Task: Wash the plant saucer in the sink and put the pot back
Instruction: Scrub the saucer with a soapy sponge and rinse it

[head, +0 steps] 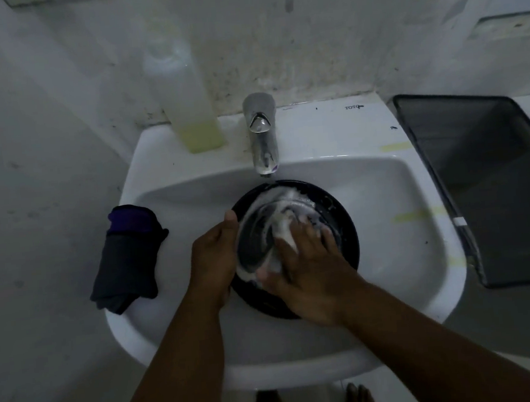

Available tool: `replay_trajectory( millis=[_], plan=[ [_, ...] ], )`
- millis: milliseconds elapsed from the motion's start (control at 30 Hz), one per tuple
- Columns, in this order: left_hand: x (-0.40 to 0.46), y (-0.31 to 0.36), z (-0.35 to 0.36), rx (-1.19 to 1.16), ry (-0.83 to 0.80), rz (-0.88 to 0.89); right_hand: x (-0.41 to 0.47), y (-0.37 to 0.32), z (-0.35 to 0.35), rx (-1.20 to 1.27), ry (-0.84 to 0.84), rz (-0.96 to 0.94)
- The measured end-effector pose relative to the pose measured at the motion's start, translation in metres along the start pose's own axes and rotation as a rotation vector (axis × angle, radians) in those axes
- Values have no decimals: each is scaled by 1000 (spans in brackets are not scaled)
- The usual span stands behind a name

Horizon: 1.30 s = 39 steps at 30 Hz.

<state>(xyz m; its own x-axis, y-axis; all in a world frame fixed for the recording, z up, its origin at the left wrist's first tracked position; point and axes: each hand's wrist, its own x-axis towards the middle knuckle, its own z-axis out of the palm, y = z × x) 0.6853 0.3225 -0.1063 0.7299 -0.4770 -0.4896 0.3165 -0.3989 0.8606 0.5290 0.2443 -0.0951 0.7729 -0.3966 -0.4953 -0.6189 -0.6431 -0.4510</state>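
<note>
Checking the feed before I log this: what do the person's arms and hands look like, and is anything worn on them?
Both forearms are bare as far as the frame shows: no sleeves, gloves, watch or bracelet visible. The left hand shows no rings. The right hand has white soap foam on its fingers, and no rings that I can make out. The light is dim, so fine marks could go unseen.

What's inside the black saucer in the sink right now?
White soap foam is smeared across the inside of the black saucer, and the right hand presses flat into it. The left hand grips the rim. The saucer covers the sink drain.
</note>
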Motion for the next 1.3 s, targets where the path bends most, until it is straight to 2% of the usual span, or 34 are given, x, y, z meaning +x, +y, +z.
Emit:
replay_trajectory(
  millis=[167, 267, 333, 400, 500, 633, 767, 833, 933, 1000, 1133, 1200, 1300],
  plan=[
    [4, -3, -6, 11, 77, 35, -8, -11, 18, -23, -35, -117],
    [4, 0, -9, -13, 83, 39, 2, 3, 11, -16, -1, 41],
    [2, 2, -8, -2, 85, 43, 10, -4, 13, 40, 47, 61],
    [3, 3, -10, 17, 102, 50, 3, -15, 21, 81, 7, -11],
    [5, 1, -18, 1, 122, 62, -18, -13, 29, -29, -84, -53],
    [2, -2, -13, 24, 93, 69, -4, 8, 9, -184, 67, 171],
    [2, -7, -10, 28, 63, 66, 16, 17, -9, -275, 204, 170],
    [3, -6, -13, 4, 81, 53, 9, 11, -3, -231, 154, 150],
    [3, -4, -16, 16, 112, 62, -15, -7, 16, -106, -49, 73],
    [2, -4, -15, 53, 103, 77, -21, -9, 21, -105, -94, 90],
    [1, -10, -11, 51, 11, 59, 8, 2, 1, -128, 107, 219],
    [2, -11, -9, 27, -32, 51, 26, -1, -10, -130, 158, 160],
    [-1, -6, -8, -61, -95, -7, 34, -21, -13, -47, 77, -3]
  ],
)
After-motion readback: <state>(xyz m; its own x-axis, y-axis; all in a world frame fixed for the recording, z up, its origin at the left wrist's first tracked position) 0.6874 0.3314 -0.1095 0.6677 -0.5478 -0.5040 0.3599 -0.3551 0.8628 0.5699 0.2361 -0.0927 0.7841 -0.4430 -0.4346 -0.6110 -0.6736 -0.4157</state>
